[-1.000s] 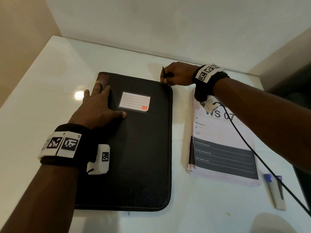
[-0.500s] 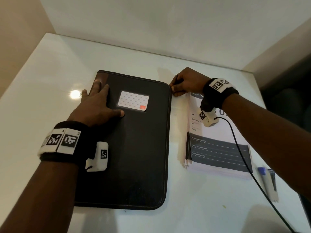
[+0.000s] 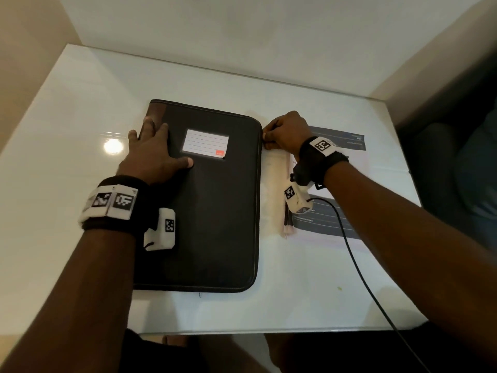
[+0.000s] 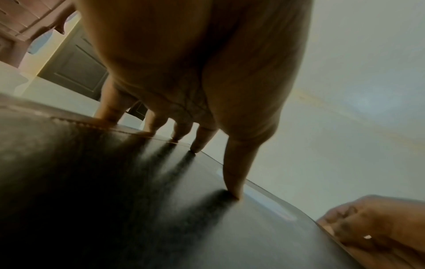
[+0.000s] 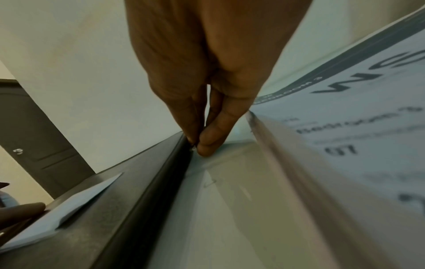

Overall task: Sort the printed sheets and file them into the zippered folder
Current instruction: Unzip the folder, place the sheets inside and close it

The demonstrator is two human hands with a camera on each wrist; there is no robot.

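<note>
A black zippered folder (image 3: 215, 211) lies closed on the white table, with a white label window (image 3: 205, 144) on its cover. My left hand (image 3: 153, 154) lies flat on its upper left part, fingers straight and pressing the cover (image 4: 115, 200). My right hand (image 3: 282, 131) is at the folder's right edge near the top corner, thumb and forefinger pinching the zipper pull (image 5: 194, 148). The stack of printed sheets (image 3: 330, 216) lies right of the folder, partly under my right wrist, and shows in the right wrist view (image 5: 345, 145) too.
The white table (image 3: 80, 130) stands in a corner, with walls behind and to the left. Its near edge (image 3: 269, 331) is close to me. A black cable (image 3: 357, 265) runs from my right wrist across the table's right side.
My right hand has slid the zipper pull round the folder's top right corner and down onto the right edge. The view has shifted, so more of the table's near edge shows. The left hand has stayed put.
</note>
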